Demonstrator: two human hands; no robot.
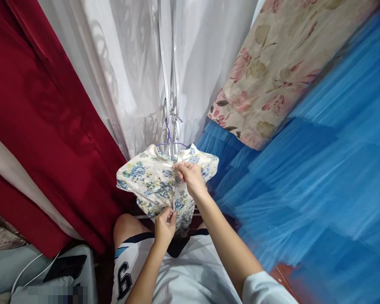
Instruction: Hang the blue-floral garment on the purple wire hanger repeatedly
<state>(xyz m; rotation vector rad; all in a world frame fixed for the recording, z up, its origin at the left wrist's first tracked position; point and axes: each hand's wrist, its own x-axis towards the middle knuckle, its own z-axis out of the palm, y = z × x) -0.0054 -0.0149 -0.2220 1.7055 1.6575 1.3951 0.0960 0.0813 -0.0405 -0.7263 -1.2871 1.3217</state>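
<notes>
A small white blouse with blue and yellow flowers hangs in front of me on a purple hanger. My right hand pinches the edge of its front opening just below the collar. Lower on the same front edge, my left hand has its thumb and fingers closed on the fabric. The strip of cloth between the two hands looks straight. Whatever small fastening may be under the fingertips is too small to make out.
White straps hang above the hanger before a white curtain. Red drapes are at left; flowered cloth and layered blue tulle fill the right. A grey chair holding a dark phone-like device stands lower left.
</notes>
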